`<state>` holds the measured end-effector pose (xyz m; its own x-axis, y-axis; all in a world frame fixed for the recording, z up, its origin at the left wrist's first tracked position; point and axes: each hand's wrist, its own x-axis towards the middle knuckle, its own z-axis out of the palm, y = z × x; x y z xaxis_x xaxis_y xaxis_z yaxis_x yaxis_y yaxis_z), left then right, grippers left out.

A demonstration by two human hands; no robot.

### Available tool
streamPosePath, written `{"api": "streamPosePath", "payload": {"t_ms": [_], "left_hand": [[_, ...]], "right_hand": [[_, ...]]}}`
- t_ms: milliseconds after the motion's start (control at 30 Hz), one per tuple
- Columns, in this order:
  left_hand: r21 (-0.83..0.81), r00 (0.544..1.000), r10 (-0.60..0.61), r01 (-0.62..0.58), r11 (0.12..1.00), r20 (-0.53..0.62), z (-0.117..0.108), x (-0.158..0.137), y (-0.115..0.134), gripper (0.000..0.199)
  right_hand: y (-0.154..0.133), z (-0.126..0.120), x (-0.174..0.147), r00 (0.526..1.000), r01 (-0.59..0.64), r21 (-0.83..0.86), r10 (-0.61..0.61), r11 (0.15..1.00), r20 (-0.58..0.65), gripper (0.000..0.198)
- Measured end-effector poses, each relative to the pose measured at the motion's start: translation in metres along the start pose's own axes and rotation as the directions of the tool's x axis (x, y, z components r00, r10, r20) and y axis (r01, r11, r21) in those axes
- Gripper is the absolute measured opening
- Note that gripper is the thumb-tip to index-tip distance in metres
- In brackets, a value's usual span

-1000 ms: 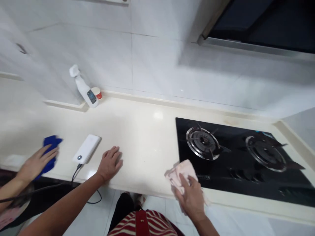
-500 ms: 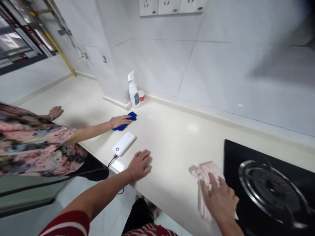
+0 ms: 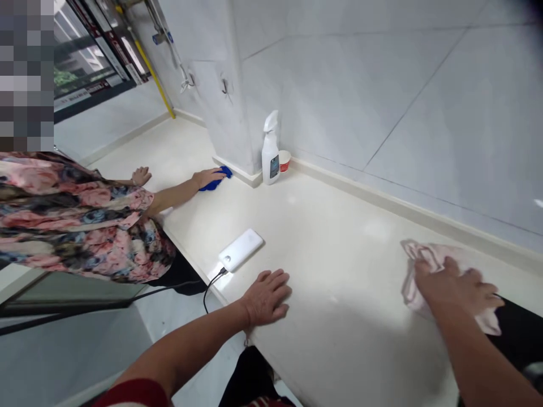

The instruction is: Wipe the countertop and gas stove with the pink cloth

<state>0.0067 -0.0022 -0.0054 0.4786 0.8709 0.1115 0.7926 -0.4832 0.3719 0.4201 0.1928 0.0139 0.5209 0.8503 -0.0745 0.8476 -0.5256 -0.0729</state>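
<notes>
My left hand (image 3: 268, 297) lies palm down near the front edge of the cream countertop (image 3: 339, 243), its fingers spread and holding nothing. A white power bank (image 3: 241, 250) with a black cable plugged in lies just beyond it. Off to the right, my right hand (image 3: 460, 291) presses a crumpled pale pink cloth (image 3: 435, 253) against the counter. The cloth shows around the fingers, and part of it is hidden under the palm. It reaches the edge of the black gas stove (image 3: 521, 322), which is mostly out of view.
On the left, a co-worker in a floral top (image 3: 97, 209) has one hand on a blue cloth (image 3: 223, 171) beside the wall pillar. A white spray bottle (image 3: 270, 158) and a paper cup (image 3: 284, 162) stand against the back wall.
My right hand has slid the pink cloth away from me, toward the back wall. The co-worker's blue cloth has moved left to the pillar's base. My view has turned right.
</notes>
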Motion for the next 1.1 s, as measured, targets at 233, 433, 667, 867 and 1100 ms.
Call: {"api": "streamPosePath", "payload": {"t_ms": [233,433,667,867,1100], "left_hand": [[-0.014,0.999,-0.021,0.022,1.0,0.045,-0.002,0.0,0.001,0.044],[-0.025,0.998,-0.036,0.037,0.999,0.054,-0.008,0.001,0.001,0.043],[0.015,1.0,0.01,-0.01,1.0,-0.001,-0.015,0.006,-0.001,0.038],[0.058,0.997,0.057,-0.054,0.997,-0.051,-0.013,0.008,-0.005,0.035],[0.055,0.988,0.098,-0.092,0.994,-0.117,-0.008,0.011,-0.013,0.032]], "right_hand": [[-0.094,0.005,0.018,0.993,0.096,0.14,-0.105,0.986,0.058,0.083],[-0.156,0.004,-0.084,0.859,0.502,0.141,-0.51,0.853,0.03,0.071],[-0.092,0.009,-0.231,0.727,0.682,0.113,-0.686,0.722,-0.003,0.052],[0.033,0.018,-0.34,0.781,0.623,0.087,-0.625,0.777,-0.013,0.057],[0.078,0.008,-0.288,0.938,0.343,0.041,-0.34,0.938,-0.062,0.047]]}}
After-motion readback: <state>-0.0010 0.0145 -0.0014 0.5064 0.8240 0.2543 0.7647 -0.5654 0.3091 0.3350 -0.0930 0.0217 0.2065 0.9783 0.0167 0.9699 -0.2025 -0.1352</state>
